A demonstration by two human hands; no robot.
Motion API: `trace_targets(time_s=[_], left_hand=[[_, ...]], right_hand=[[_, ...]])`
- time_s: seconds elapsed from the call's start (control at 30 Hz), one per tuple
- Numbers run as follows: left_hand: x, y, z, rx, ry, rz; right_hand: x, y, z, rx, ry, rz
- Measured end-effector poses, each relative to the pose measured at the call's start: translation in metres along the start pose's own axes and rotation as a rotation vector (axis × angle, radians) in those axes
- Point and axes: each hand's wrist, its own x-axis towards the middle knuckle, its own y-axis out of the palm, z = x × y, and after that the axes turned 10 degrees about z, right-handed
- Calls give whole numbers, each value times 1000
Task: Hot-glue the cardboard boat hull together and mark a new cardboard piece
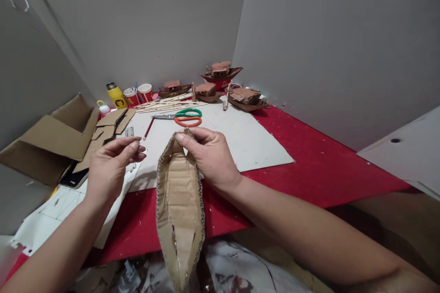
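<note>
A boat-shaped cardboard hull [179,201] with corrugated edges stretches from my lap up over the red table's front edge. My right hand [209,155] pinches its far pointed tip between thumb and fingers. A little to the left of the hull hovers my left hand [112,165]. Its fingers are drawn together in a light pinch, and whether anything sits between them I cannot make out.
Green and orange scissors [185,117], a red pencil [148,128] and wooden sticks [165,105] lie on a white board [247,142]. Finished model boats [222,72] stand at the back. An open cardboard box [48,144], cardboard scraps [106,130], cups [139,94] and a yellow bottle [116,96] are left.
</note>
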Motion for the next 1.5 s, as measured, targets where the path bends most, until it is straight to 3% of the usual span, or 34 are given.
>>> trace_targets(time_s=[0.2, 0.47, 0.67, 0.93, 1.2, 1.5], left_hand=[[4, 5, 6, 16, -125, 123], [0, 9, 4, 326, -89, 138], [2, 15, 1, 131, -104, 214], [-8, 32, -18, 206, 5, 331], [-9, 42, -17, 313, 24, 317], [-10, 43, -13, 289, 51, 289]], right_hand=[[3, -2, -1, 123, 101, 41], [4, -4, 1, 75, 97, 44], [3, -3, 0, -6, 64, 60], [0, 0, 0, -98, 5, 115], [1, 1, -2, -114, -24, 117], [0, 0, -3, -138, -50, 142]])
